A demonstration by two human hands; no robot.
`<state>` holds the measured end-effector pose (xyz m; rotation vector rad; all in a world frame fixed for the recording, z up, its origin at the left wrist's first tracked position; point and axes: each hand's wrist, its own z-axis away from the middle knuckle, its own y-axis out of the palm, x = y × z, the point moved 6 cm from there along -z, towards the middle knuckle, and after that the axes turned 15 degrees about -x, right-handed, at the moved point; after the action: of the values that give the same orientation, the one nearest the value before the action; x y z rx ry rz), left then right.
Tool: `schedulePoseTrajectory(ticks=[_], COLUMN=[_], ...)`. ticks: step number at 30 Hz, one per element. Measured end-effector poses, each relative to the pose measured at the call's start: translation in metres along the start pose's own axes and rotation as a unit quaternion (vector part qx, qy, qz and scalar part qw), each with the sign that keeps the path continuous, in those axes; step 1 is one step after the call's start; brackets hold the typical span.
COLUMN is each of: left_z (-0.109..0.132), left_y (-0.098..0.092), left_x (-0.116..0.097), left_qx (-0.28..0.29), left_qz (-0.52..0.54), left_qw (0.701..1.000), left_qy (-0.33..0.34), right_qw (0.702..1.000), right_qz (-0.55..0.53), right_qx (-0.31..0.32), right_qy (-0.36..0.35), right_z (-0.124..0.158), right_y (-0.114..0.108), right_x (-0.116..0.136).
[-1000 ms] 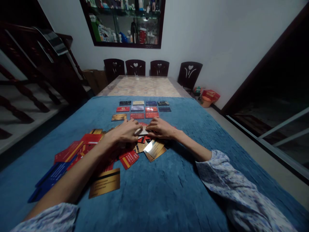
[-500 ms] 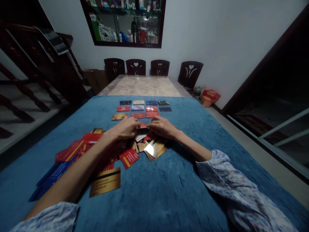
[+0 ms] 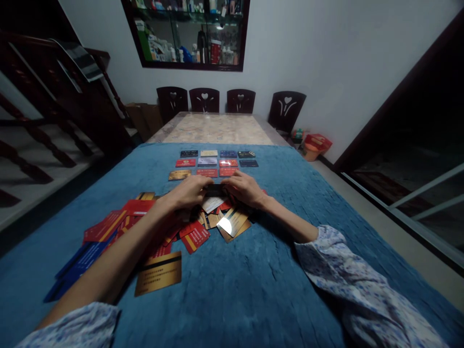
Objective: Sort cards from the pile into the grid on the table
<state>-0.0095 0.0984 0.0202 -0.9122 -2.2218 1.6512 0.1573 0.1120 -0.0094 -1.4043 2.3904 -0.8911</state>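
Between my fingertips, a dark-faced card [image 3: 214,187] is pinched at its two ends, just above the loose pile. My left hand [image 3: 190,191] is closed on its left end, and my right hand [image 3: 244,188] on its right end. Whether it is one card or a small stack, I cannot tell. Below lie a white card [image 3: 212,204], gold cards [image 3: 236,222] with a bright glare, and red cards [image 3: 195,237]. Under and beside my left forearm spread more red cards [image 3: 108,226], blue cards [image 3: 79,258] and a gold card [image 3: 158,274] with a black stripe.
Beyond my hands, cards lie in neat rows, among them a gold card [image 3: 180,175] and a dark blue card [image 3: 248,164]. A blue cloth [image 3: 282,299] covers the near table. Chairs [image 3: 241,101] stand at the far end of the bare tabletop [image 3: 221,128].
Both hands have moved slightly away from me with the held card, which now looks darker and flatter. More of the white card below shows. The rows and the loose pile look unchanged.
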Motion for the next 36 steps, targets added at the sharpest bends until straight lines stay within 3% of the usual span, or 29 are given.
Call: schedulePoseTrajectory(ticks=[8,16,24,36], left_z=[0.000,0.001,0.003,0.003], left_y=[0.005,0.008,0.009,0.010], left_x=[0.009,0.011,0.010,0.011], left_qx=[-0.032,-0.031,-0.024,-0.017], left_qz=[-0.004,0.030,-0.023,-0.012], left_qw=[0.999,0.999,0.997,0.996], left_qy=[0.009,-0.013,-0.066,-0.082], right_qw=[0.999,0.995,0.995,0.994], right_qz=[0.043,0.083,0.085,0.076], right_qx=[0.005,0.034,0.041,0.076], right_qy=[0.000,0.035,0.043,0.021], right_z=[0.001,0.004,0.004,0.008], right_y=[0.003,0.009,0.013,0.014], right_x=[0.001,-0.001,-0.004,-0.003])
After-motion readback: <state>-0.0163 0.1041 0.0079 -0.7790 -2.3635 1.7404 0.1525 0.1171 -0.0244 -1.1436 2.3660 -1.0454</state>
